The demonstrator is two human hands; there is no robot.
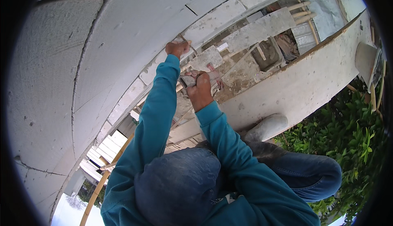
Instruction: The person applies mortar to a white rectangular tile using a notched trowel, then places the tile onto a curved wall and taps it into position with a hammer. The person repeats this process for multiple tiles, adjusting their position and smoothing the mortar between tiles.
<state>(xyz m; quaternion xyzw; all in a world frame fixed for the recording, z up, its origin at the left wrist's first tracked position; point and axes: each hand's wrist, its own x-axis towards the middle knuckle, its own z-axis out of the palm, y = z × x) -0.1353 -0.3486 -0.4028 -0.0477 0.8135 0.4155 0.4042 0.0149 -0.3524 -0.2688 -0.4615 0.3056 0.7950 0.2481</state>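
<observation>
My left hand (178,48) presses up against the lower edge of a pale block wall (135,25). Its fingers are curled in, and a thin dark edge shows beside them; whatever they grip is too hidden to name. Lower and to the right, my right hand (200,90) is closed at a dusty grey piece (189,79), whose kind I cannot make out. Pinkish-red strips (219,81) lie just beyond its knuckles. Both forearms wear teal sleeves, and my bent knees in blue jeans fill the lower middle.
A long pale plank (286,90) runs along the right, with my dusty boot (268,127) on it. Past the hands are a mortar-crusted tub (268,54), a grey board (260,29) and bamboo poles (303,18). Green shrubs (348,140) stand beyond the plank; bamboo (95,195) rises lower left.
</observation>
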